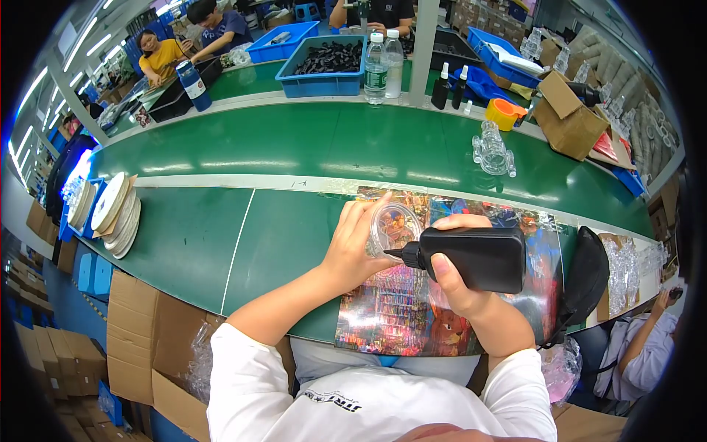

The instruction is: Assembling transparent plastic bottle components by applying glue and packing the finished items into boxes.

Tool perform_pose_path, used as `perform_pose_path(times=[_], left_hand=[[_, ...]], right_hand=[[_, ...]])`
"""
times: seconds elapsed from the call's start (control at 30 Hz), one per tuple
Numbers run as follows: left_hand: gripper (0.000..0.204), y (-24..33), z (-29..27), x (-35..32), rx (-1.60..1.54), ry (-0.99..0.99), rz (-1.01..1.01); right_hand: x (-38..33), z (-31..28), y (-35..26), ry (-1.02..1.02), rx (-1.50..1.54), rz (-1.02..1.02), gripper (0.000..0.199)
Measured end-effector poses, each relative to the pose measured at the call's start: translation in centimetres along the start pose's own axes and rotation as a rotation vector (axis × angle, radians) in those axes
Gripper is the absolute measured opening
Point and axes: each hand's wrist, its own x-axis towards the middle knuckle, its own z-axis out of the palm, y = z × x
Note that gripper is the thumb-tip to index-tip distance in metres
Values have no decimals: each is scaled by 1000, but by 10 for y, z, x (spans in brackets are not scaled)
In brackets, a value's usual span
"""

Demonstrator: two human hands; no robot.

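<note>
My left hand (349,247) is closed round the side of a clear round plastic cup-like part (393,222), whose open rim faces up. In my right hand (460,289) lies a black squeeze bottle (482,259), tipped sideways with its pointed nozzle to the left. The nozzle tip is at the near rim of the clear part; whether it touches cannot be made out. Under both hands a glossy, colourful printed mat (383,313) covers part of the green table (287,243).
Beyond a pale strip, a clear plastic assembly (492,151) sits on the green surface (294,140). An orange tape roll (504,114), an open carton (567,110) and bottles (375,70) stand behind. At left are stacked white discs (118,214); at right, a black bag (585,280).
</note>
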Motion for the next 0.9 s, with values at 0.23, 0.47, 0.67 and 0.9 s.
perform_pose_path(times=[0.23,0.47,0.67,0.9], left_hand=[[99,0,-5,3,-45,13,-46],[97,1,-6,2,-151,24,-159],[94,-4,-3,1,-303,35,-251],[89,-14,-6,-1,-576,70,-307]], right_hand=[[0,-1,0,23,7,18,36],[1,-2,-7,60,9,44,36],[5,-5,-1,167,-1,-1,35],[31,-14,13,438,685,429,22]])
